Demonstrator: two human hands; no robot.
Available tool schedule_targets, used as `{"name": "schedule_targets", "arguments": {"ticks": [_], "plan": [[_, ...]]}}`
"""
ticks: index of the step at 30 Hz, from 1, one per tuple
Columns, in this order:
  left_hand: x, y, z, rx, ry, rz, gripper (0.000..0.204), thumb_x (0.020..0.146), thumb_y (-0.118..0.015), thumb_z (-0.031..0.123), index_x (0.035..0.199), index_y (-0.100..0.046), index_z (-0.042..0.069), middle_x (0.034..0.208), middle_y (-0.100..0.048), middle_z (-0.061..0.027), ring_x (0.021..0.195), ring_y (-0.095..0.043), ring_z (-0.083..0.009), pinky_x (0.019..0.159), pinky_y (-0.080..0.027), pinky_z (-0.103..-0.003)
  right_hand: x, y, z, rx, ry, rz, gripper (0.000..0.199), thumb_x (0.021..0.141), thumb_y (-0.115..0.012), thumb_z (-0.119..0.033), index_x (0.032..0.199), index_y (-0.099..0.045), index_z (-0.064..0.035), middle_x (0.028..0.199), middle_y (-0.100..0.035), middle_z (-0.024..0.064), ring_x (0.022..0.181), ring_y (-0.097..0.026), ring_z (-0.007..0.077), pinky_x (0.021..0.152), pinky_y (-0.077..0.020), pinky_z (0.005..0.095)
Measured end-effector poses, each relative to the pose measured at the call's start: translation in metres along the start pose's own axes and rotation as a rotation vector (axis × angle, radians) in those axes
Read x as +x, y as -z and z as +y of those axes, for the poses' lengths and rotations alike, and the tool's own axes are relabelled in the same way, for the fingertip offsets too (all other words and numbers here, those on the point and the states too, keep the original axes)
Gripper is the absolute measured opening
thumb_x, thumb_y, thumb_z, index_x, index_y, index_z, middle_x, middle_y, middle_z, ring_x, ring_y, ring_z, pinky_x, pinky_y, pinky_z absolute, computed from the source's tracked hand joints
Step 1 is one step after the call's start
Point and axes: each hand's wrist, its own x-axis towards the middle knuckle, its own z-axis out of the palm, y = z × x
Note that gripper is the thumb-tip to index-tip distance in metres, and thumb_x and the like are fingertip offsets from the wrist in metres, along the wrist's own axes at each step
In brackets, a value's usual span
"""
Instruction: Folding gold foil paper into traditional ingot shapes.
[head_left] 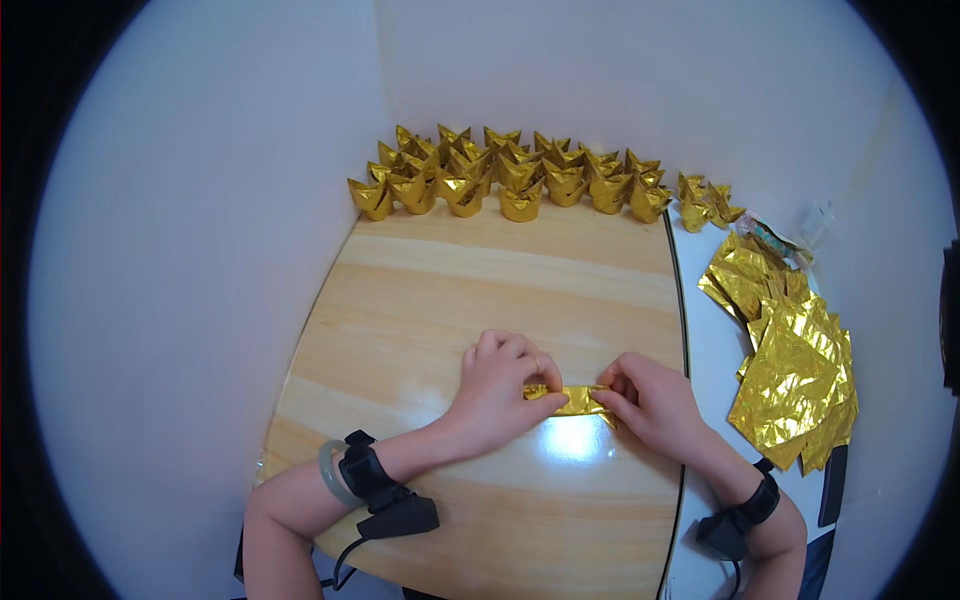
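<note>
A narrow folded strip of gold foil paper lies crosswise over the wooden table, low in front of me. My left hand pinches its left end between thumb and fingers. At the other end, my right hand grips the strip the same way, and a small pointed corner of foil sticks out below it. The stretch between both hands shows flat and shiny. My fingers cover the two ends.
Folded gold paper ingots stand in rows along the far edge of the wooden table. Several smaller ones sit to their right. Gold foil sheets lie piled on the white surface at right, near a crumpled plastic wrapper. Walls enclose the table.
</note>
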Motion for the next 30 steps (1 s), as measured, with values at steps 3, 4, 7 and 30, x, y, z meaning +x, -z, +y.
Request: {"name": "schedule_targets", "arguments": {"ticks": [3, 4, 7, 30], "plan": [[-0.001, 0.003, -0.004, 0.034, -0.031, -0.014, 0.021, 0.071, -0.078, 0.025, 0.086, -0.068, 0.013, 0.096, -0.058, 0.0003, 0.108, -0.043, -0.0246, 0.094, -0.031, -0.040, 0.000, -0.002, 0.001, -0.006, 0.009, -0.017, 0.020, 0.084, -0.070, -0.023, 0.086, -0.058, -0.0067, 0.072, -0.060, 0.0060, 0.065, -0.060, 0.0225, 0.058, -0.0473, 0.0343], [0.001, 0.003, -0.003, 0.031, -0.034, -0.013, 0.021, 0.071, -0.078, 0.025, 0.086, -0.068, 0.013, 0.096, -0.058, 0.0003, 0.108, -0.043, -0.0246, 0.094, -0.031, -0.040, -0.001, -0.001, 0.001, -0.002, -0.003, -0.020, 0.020, 0.084, -0.070, -0.022, 0.086, -0.058, -0.0070, 0.072, -0.060, 0.0060, 0.065, -0.060, 0.0227, 0.058, -0.0472, 0.0344], [0.002, 0.008, 0.001, 0.007, -0.004, -0.056, 0.023, 0.071, -0.078, 0.024, 0.089, -0.069, 0.014, 0.093, -0.059, 0.0008, 0.107, -0.044, -0.0237, 0.094, -0.031, -0.039, -0.002, -0.001, 0.002, 0.006, -0.017, -0.019, 0.020, 0.084, -0.070, -0.023, 0.088, -0.057, -0.0075, 0.072, -0.060, 0.0056, 0.064, -0.060, 0.0216, 0.058, -0.0469, 0.0338], [-0.001, 0.011, -0.002, -0.036, -0.219, -0.135, 0.022, 0.079, -0.071, 0.014, 0.101, -0.070, 0.012, 0.098, -0.055, -0.0043, 0.104, -0.045, -0.0260, 0.091, -0.037, -0.038, 0.001, -0.006, 0.005, -0.007, 0.062, 0.046, 0.019, 0.085, -0.067, -0.018, 0.089, -0.053, -0.0073, 0.080, -0.057, 0.0079, 0.075, -0.059, 0.0265, 0.064, -0.0466, 0.0372]]}}
